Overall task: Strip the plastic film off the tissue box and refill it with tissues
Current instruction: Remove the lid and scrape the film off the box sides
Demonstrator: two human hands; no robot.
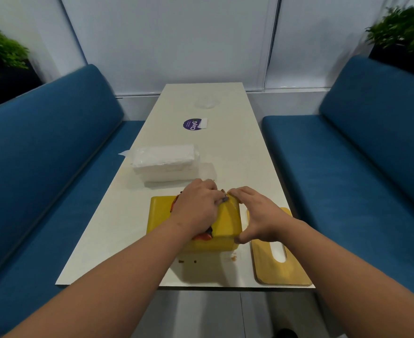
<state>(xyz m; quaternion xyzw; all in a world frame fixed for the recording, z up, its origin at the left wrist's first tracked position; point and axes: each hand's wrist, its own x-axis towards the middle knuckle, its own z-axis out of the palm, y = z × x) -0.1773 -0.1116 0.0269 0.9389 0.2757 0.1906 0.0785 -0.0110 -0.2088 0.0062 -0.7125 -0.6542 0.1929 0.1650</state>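
A: Where is the tissue box found?

B: On the white desk, near its front edge. Yellow, opened on top, a red-orange packet seen inside it.

A: Left hand?

B: Laid over the box top, fingers curled down at the box's far rim; something dark is apparently pinched there, possibly film or the packet – blurred, cannot be told for sure.

A: Right hand?

B: Clamped on the box's right end, thumb at the near corner, fingers hooked over the far corner. The box is gripped.

A: Lid?

B: A wooden lid with an oval slot is laid flat just right of the box, partly hidden under the right forearm.

A: Tissues?

B: A white tissue pack, wrapped in clear plastic, is placed behind the box, apart from it. A purple round sticker is seen further behind the box. Small brown crumbs are scattered in front of the box.
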